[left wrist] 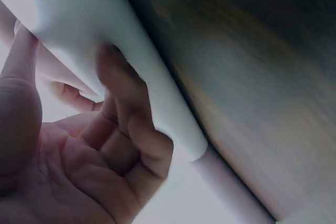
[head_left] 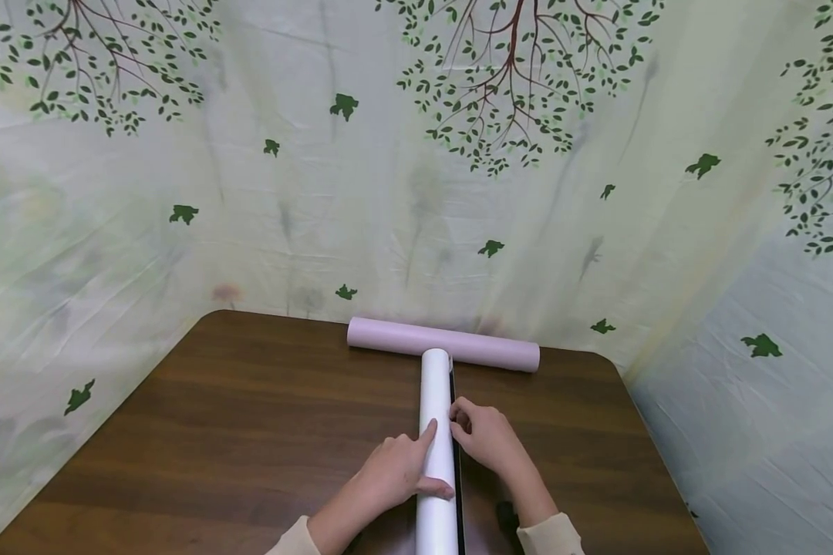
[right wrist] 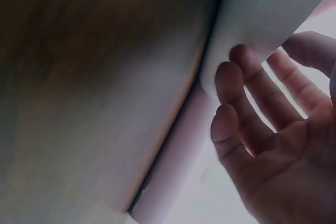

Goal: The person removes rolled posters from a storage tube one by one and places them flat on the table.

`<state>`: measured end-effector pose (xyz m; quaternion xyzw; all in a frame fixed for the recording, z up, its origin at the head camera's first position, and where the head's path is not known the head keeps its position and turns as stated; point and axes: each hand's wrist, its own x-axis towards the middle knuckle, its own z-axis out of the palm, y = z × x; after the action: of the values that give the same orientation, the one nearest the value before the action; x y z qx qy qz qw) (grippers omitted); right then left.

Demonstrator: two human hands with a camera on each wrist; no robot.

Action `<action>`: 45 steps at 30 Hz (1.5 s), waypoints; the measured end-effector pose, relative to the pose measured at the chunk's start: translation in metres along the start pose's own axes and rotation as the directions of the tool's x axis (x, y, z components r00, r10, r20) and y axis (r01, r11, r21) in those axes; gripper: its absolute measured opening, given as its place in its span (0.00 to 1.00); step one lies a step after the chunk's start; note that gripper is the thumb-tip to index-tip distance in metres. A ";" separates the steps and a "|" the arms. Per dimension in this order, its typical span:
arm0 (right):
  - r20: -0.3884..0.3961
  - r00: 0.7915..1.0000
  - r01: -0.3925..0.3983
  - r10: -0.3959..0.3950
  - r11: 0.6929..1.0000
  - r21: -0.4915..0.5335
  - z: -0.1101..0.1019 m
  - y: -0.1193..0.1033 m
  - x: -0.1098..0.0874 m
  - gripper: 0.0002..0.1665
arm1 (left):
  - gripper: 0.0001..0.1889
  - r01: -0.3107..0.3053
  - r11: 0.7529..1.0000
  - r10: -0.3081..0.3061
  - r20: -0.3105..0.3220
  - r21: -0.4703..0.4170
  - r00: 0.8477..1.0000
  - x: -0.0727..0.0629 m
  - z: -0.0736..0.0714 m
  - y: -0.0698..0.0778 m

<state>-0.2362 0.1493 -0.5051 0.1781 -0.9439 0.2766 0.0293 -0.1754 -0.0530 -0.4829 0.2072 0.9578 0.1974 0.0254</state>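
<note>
A long white roll [head_left: 435, 455], smooth on the outside, lies lengthwise on the brown table, a dark strip along its right side. My left hand [head_left: 394, 470] holds the roll from the left, with thumb and index finger spread over its top; in the left wrist view its other fingers [left wrist: 126, 93] bend against the side. From the right, my right hand [head_left: 484, 435] pinches at the roll's edge with thumb and index fingertips close together. Its other fingers [right wrist: 231, 85] are loosely bent beside the roll in the right wrist view.
A pink roll [head_left: 444, 344] lies crosswise near the table's far edge, just beyond the white roll's end. The dark wood table [head_left: 284, 416] has rounded far corners. Cloth printed with leaves and branches [head_left: 389, 193] hangs around it. A small black object [head_left: 507, 515] shows by the right wrist.
</note>
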 end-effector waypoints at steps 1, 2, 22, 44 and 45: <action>0.004 1.000 -0.005 0.005 1.000 -0.002 0.000 -0.001 -0.001 0.07 | 0.59 -0.004 1.000 0.004 -0.007 0.030 1.000 0.000 0.000 0.000; 0.010 1.000 -0.009 0.009 1.000 -0.006 0.000 -0.001 -0.002 0.07 | 0.59 -0.008 0.998 0.009 -0.017 0.070 1.000 -0.001 0.000 -0.001; 0.198 0.975 -0.094 0.096 0.995 -0.022 0.003 0.003 -0.019 0.19 | 0.46 -0.490 0.872 0.481 0.209 -0.013 0.851 0.017 -0.014 -0.036; 0.196 0.973 -0.122 0.124 0.992 -0.026 -0.014 0.022 -0.028 0.17 | 0.29 -0.563 0.627 0.656 0.024 0.538 0.754 0.014 -0.014 -0.037; 0.199 0.972 -0.123 0.126 0.992 -0.023 -0.015 0.023 -0.029 0.17 | 0.28 -0.575 0.626 0.674 0.005 0.528 0.739 0.015 -0.013 -0.039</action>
<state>-0.2181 0.1847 -0.5089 0.1453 -0.9528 0.2535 -0.0823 -0.2058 -0.0838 -0.4858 0.5067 0.8395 -0.0399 -0.1921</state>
